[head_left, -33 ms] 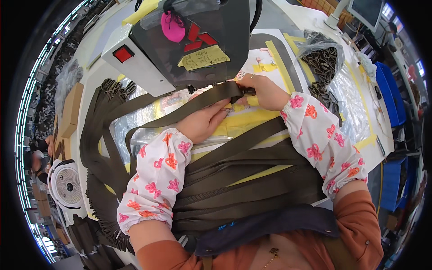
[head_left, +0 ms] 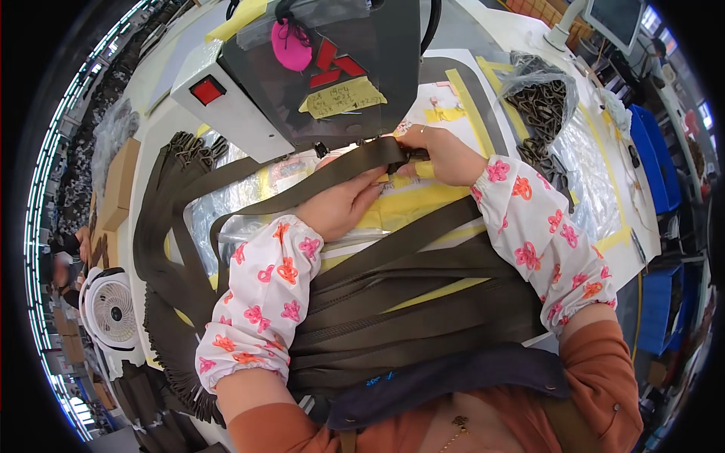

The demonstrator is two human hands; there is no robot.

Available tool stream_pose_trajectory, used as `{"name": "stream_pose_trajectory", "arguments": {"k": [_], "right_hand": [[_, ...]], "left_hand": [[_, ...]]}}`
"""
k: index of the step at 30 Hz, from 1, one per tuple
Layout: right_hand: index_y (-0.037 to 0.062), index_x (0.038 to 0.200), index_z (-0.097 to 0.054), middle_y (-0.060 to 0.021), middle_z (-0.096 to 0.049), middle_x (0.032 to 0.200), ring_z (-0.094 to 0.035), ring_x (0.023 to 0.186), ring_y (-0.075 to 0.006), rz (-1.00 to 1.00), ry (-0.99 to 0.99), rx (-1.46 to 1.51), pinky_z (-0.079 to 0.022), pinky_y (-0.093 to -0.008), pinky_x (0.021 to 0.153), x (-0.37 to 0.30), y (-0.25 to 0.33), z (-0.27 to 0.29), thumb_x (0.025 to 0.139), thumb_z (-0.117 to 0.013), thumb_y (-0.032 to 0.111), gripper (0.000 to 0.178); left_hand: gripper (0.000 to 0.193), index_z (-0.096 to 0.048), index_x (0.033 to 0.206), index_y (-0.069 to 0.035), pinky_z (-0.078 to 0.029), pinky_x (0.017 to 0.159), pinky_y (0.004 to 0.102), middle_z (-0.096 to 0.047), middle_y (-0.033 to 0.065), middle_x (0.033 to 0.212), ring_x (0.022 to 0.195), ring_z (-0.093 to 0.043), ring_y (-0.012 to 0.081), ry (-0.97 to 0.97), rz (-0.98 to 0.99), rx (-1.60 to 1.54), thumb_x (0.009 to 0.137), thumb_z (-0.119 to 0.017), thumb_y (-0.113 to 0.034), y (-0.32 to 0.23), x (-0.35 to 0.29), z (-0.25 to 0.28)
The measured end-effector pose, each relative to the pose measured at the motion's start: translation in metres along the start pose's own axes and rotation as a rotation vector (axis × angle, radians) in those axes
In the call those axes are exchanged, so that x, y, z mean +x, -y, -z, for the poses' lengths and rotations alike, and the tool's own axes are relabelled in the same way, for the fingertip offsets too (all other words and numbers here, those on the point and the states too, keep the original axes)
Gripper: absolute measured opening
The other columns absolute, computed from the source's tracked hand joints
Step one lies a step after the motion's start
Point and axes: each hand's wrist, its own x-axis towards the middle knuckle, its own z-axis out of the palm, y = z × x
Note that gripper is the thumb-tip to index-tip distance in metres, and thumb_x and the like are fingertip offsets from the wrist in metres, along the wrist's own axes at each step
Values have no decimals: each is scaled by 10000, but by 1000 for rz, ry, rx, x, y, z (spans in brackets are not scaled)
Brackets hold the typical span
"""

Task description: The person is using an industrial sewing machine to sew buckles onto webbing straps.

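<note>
A dark olive webbing strap (head_left: 317, 181) runs beneath the front of the machine and loops round at its right end. My left hand (head_left: 343, 205) grips the strap from below, its fingers reaching along it toward the loop. My right hand (head_left: 445, 155) pinches the strap's looped end, where a small dark piece, perhaps metal hardware, shows between the hands; its shape is partly hidden by my fingers. Right above stands a grey sewing machine head (head_left: 355, 113); its needle area is mostly hidden. More olive straps (head_left: 423, 302) lie spread under my forearms.
Metal hooks (head_left: 540, 106) fill a clear plastic bag at the right. Bundled straps with hardware (head_left: 189, 147) hang along the table's left side. A white fan (head_left: 115, 311) and cardboard box (head_left: 119, 185) stand left. Blue bins (head_left: 654, 155) are at the far right.
</note>
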Motion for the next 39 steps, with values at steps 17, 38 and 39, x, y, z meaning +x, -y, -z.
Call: {"name": "stream_pose_trajectory", "arguments": {"k": [17, 38, 39], "right_hand": [[-2, 869, -570, -118, -590, 986, -576, 846, -285, 337, -238, -378, -472, -362, 702, -13, 14, -30, 673, -637, 10, 207], [50, 863, -640, -55, -599, 984, -541, 922, -214, 312, -210, -589, -409, -363, 819, -17, 22, -28, 659, -608, 34, 207], [50, 863, -640, -55, -599, 984, -541, 922, -214, 313, -205, -589, -409, -363, 819, -15, 24, -27, 659, -608, 34, 207]], "left_hand": [[235, -530, 1065, -89, -457, 718, 388, -585, 176, 902, 826, -561, 350, 50, 183, -72, 867, -477, -205, -15, 4, 4], [292, -618, 975, -90, -465, 747, 303, -591, 17, 1052, 853, -542, 204, -196, -200, 268, 692, -552, -56, 8, 11, 3], [289, -624, 960, -99, -461, 725, 305, -596, 7, 1051, 809, -529, 209, -202, -220, 284, 681, -577, -39, 9, 14, 5]]}}
